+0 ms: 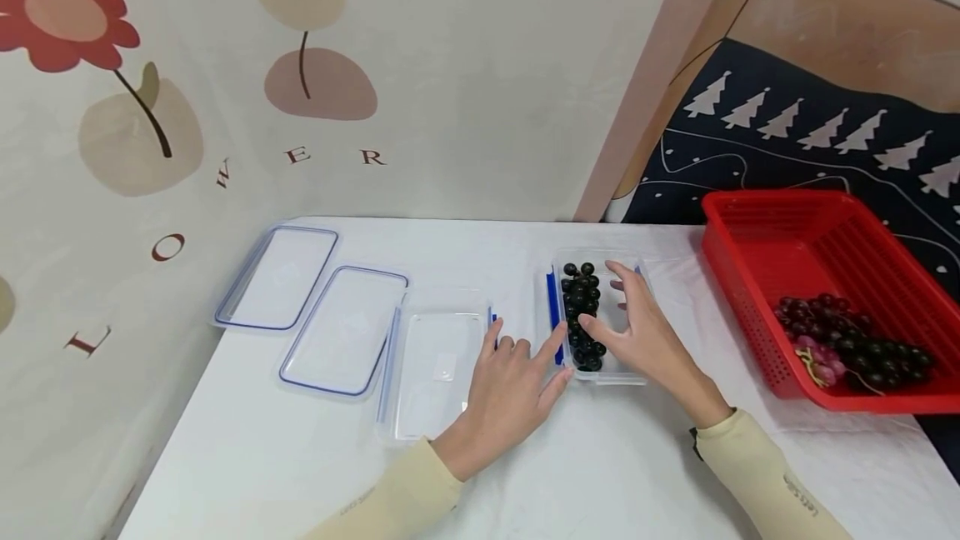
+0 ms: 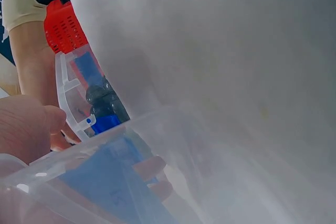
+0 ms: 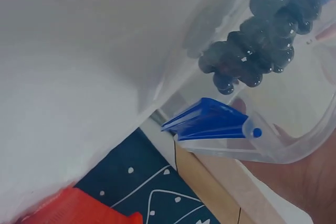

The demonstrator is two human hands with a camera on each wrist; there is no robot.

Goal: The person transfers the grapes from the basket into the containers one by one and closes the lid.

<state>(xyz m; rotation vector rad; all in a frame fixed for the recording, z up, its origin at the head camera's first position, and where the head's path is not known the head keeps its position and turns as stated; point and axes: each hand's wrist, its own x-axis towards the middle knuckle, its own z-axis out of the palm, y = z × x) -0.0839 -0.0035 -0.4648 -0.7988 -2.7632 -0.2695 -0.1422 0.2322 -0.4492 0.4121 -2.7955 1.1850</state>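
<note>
A bunch of dark grapes (image 1: 580,302) lies along the left side of a clear plastic container (image 1: 613,367) with blue latches. My right hand (image 1: 645,332) reaches over this container, thumb against the grapes and fingers spread near its far right part. My left hand (image 1: 513,382) has its index finger and thumb at the container's left edge, with the other fingers over the side of a second clear container (image 1: 442,407) that holds no fruit. In the right wrist view, the grapes (image 3: 252,45) show through the clear wall beside a blue latch (image 3: 210,121).
Two clear lids with blue seals, one farther left (image 1: 281,282) and one nearer (image 1: 345,332), lie on the white table (image 1: 300,457). At right stands a red basket (image 1: 757,307) holding dark grapes (image 1: 885,361) and a few reddish grapes (image 1: 822,363). A printed wall covering (image 1: 480,65) rises behind.
</note>
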